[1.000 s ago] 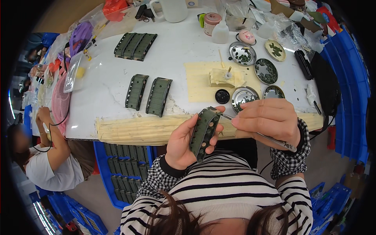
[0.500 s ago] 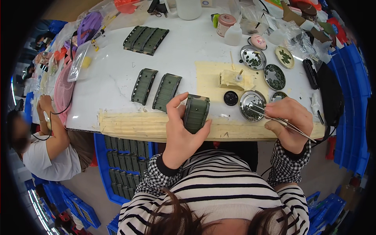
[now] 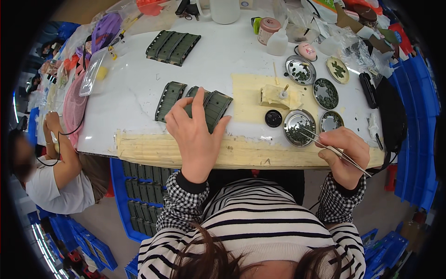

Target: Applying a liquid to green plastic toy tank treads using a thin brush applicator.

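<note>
My left hand is over a dark green ribbed panel lying on the table, its index finger stretched along the left side and its thumb by the right edge. Another such panel is partly hidden under these fingers, and a third ribbed panel lies left of it. My right hand is closed on metal tweezers, their tips pointing into a round metal dish of small dark green bits. Whether the tips pinch a bit is too small to tell.
More dishes of green bits, including a metal dish, stand at the right. A taped block and a round black cap are nearby. Larger ribbed panels lie farther back. Below the table's left edge is a blue crate; a person sits left.
My left hand has moved left and away from me, bringing the panel it held down onto the table beside the others. The fingers have spread. The tweezers stay at the dish, hardly moved.
</note>
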Available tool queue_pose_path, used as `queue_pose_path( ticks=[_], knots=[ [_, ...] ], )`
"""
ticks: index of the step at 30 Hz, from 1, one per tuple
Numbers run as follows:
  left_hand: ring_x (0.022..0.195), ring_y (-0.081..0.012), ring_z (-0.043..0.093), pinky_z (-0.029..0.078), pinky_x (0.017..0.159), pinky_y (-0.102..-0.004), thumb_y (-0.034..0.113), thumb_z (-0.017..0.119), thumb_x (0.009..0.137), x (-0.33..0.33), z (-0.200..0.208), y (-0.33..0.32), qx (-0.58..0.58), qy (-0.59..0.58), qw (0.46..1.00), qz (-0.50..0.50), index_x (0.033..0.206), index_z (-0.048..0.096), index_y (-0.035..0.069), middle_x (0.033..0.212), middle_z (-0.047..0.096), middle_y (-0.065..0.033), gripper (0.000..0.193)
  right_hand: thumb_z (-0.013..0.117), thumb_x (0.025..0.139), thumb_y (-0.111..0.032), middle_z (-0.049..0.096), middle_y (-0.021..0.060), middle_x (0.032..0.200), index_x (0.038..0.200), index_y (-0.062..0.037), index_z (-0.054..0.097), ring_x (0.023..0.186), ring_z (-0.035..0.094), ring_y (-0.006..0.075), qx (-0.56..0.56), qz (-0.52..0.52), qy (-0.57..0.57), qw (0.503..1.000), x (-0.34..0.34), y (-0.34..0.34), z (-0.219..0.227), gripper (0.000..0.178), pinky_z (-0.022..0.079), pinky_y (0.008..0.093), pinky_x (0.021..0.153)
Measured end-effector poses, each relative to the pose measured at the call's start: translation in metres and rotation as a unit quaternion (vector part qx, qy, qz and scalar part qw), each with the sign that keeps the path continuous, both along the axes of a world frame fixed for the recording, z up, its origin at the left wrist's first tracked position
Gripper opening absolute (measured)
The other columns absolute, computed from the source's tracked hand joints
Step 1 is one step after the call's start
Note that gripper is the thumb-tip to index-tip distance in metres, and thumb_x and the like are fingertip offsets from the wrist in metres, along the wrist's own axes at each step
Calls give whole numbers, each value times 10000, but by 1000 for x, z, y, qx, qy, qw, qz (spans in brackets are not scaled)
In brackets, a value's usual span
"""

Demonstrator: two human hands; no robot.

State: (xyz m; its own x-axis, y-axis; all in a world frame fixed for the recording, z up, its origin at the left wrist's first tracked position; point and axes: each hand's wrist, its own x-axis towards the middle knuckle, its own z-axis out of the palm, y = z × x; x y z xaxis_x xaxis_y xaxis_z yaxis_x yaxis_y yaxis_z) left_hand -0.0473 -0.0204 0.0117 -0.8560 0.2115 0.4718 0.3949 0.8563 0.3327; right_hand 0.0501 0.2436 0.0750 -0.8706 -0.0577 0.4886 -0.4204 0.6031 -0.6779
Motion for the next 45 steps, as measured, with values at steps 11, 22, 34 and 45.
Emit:
queue_pose_path(
  ticks=[11, 22, 34, 45],
  knots=[
    [930, -252, 658, 500, 814, -344, 360, 614, 912, -226, 9, -117, 119, -43, 991, -33, 1122, 639, -1, 1016, 689, -158, 418, 713, 751, 15, 677, 127, 839, 933, 39, 655, 767, 635, 202, -126, -72, -39, 989, 28, 12, -15, 192, 481, 285, 708],
    [738, -253, 658, 490, 685, -350, 324, 637, 892, -308, -36, -132, 47, -85, 995, 3, 905, 695, -1, 804, 692, -143, 330, 664, 865, -168, 668, 139, 855, 1033, 48, 668, 779, 624, 200, -45, -116, -10, 992, 41, 8, 6, 273, 474, 287, 710],
    [1001, -219, 641, 550, 898, -299, 118, 541, 979, -182, 64, -155, 681, -280, 639, -222, 1133, 564, -92, 1094, 642, -157, 261, 572, 971, -167, 591, 35, 907, 1034, 16, 570, 835, 572, 87, -213, -195, 23, 957, 27, 12, -17, 194, 460, 225, 778],
    [963, -285, 662, 551, 851, -480, 6, 612, 854, 42, 35, -25, 609, -574, 497, -229, 1429, 257, 35, 1148, 576, -177, 676, 513, 996, -199, 645, 151, 1101, 1228, 56, 499, 1052, 613, 166, -240, -69, -80, 965, 2, -14, -25, 345, 462, 279, 909]
  ],
)
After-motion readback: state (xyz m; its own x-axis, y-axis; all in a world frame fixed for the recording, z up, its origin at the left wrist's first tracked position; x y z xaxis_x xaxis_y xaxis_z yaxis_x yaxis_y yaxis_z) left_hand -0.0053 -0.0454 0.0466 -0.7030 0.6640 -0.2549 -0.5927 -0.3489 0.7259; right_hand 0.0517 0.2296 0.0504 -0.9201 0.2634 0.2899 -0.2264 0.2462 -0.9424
